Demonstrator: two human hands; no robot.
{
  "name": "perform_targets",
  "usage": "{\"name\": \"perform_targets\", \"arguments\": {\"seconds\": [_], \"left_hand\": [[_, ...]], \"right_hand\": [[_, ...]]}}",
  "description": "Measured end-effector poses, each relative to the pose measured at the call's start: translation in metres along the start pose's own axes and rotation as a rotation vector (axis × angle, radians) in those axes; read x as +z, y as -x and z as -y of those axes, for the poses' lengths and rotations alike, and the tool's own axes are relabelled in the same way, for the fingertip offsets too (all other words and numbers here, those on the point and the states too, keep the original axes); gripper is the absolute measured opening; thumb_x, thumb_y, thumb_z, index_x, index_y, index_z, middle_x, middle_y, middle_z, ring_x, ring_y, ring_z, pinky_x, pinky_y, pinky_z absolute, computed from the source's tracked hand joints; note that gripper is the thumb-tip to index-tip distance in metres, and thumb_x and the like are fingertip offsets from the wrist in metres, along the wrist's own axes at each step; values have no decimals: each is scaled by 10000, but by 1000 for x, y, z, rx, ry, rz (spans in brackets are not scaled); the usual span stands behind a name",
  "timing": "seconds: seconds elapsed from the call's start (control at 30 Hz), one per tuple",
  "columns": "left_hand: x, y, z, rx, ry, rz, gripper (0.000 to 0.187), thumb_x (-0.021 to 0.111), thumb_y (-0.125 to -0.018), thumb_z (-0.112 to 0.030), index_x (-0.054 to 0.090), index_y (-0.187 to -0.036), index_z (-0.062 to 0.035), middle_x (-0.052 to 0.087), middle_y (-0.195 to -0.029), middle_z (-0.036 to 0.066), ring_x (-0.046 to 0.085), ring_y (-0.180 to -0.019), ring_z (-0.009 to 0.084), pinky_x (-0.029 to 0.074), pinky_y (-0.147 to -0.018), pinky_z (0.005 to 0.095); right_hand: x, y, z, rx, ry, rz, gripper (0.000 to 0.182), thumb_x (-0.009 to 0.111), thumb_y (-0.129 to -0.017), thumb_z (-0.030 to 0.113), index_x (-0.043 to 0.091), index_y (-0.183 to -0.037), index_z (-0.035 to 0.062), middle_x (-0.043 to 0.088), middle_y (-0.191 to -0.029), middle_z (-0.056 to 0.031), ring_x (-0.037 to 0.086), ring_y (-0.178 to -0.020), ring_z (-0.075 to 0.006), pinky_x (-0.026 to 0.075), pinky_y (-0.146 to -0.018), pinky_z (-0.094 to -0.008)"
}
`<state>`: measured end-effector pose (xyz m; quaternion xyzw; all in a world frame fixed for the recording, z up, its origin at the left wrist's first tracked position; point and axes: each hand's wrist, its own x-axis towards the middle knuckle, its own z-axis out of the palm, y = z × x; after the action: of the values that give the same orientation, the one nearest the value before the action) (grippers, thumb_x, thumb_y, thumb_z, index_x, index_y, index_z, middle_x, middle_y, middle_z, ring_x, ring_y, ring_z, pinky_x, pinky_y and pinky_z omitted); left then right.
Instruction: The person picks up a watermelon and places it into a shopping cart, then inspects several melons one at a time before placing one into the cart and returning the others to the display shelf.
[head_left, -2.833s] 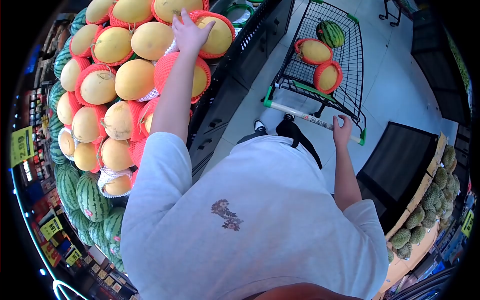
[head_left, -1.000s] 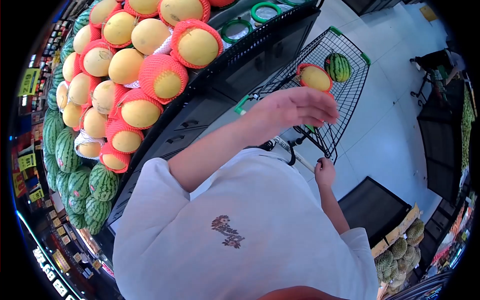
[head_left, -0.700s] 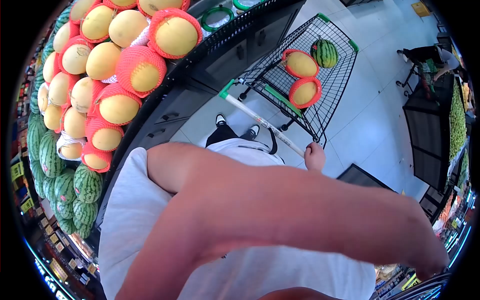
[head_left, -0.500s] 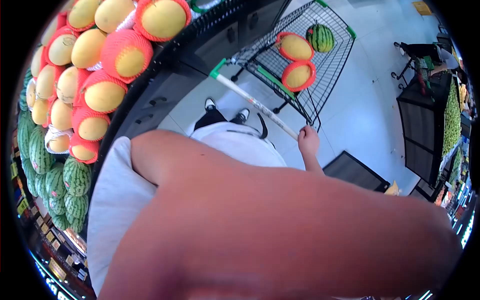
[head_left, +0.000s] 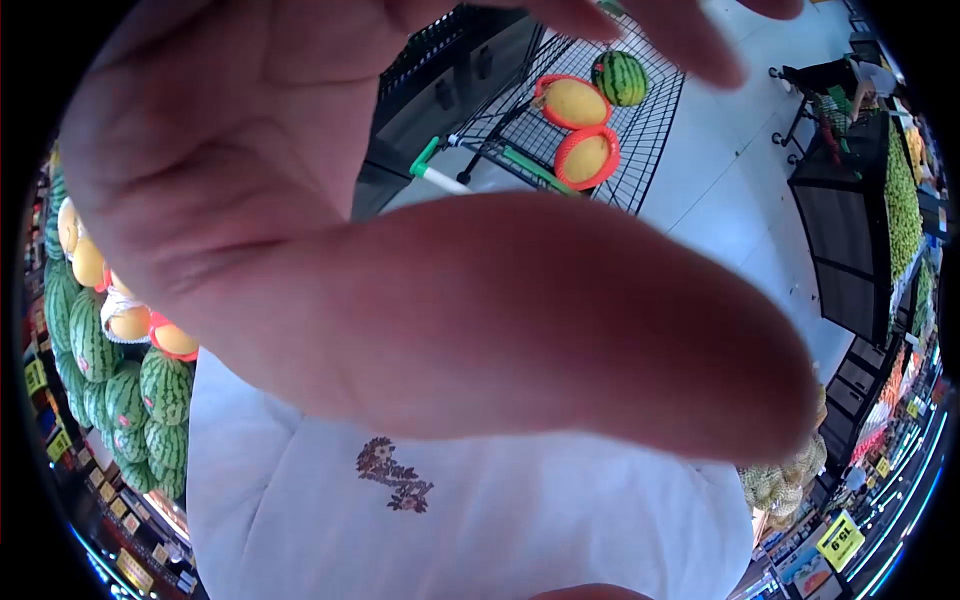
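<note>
My left hand [head_left: 400, 290] looms very large and blurred, close to the camera. Its fingers are spread and nothing is visible in them. It covers the middle and upper left of the view. Behind it stands a shopping cart, with the left end of its white handle [head_left: 440, 179] showing. Two yellow melons, an upper one [head_left: 578, 103] and a lower one [head_left: 585, 159], lie in the cart in red foam nets. A striped watermelon [head_left: 619, 79] sits beside them. My right hand cannot be seen; the right part of the handle is hidden.
Watermelons [head_left: 94, 338] and netted yellow melons [head_left: 130, 322] are piled on the left. To the right is a dark stand [head_left: 845, 225] with small green fruit [head_left: 904, 200]. A person with a cart [head_left: 835, 105] is beyond it. A yellow price sign [head_left: 840, 540] shows lower right.
The raised left arm that filled the lower view has shifted, and its spread hand now crosses the middle. My right hand, formerly on the cart handle, has gone out of sight.
</note>
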<state>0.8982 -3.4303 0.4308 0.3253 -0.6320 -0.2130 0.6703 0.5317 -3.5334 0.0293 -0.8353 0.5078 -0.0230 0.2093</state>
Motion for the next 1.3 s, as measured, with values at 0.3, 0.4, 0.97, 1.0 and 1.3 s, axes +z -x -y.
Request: {"name": "perform_targets", "arguments": {"seconds": [0.3,0.4,0.97,1.0,1.3], "left_hand": [[23,-10,4,84,279,28,688,760,-865,-139,437,-1443,50,640,-1220,263,685,-1033,333,559,-888,403],[18,-18,-4,57,193,-131,662,750,-871,-124,448,-1433,51,646,-1210,255,686,-1032,325,558,-887,397],[-53,202,186,-1011,-933,654,505,774,-831,-257,628,-1257,-27,631,-1300,146,612,-1190,350,510,-1010,406],[-55,230,197,-998,-964,664,537,781,-825,-287,623,-1268,-27,621,-1319,146,602,-1214,347,485,-1049,416],[-42,257,211,-907,-1094,722,511,623,-939,-513,710,-1098,-35,700,-1128,163,638,-1125,332,402,-1109,488]], "right_hand": [[5,2,9,30,-90,-91,122,589,-870,169,675,-828,93,672,-849,-126,650,-835,-357,520,-713,-480],[2,-16,13,22,-74,-85,124,590,-870,171,673,-828,89,667,-852,-128,649,-839,-354,520,-725,-478],[-15,13,5,-40,-94,-101,83,591,-861,101,652,-819,64,658,-838,-141,641,-832,-358,512,-723,-482],[-16,12,6,-44,-97,-102,83,591,-861,101,652,-819,64,658,-838,-141,641,-832,-358,512,-723,-482],[-15,7,4,-37,-95,-111,61,600,-854,86,648,-830,60,650,-837,-139,636,-836,-364,511,-737,-481]]}}
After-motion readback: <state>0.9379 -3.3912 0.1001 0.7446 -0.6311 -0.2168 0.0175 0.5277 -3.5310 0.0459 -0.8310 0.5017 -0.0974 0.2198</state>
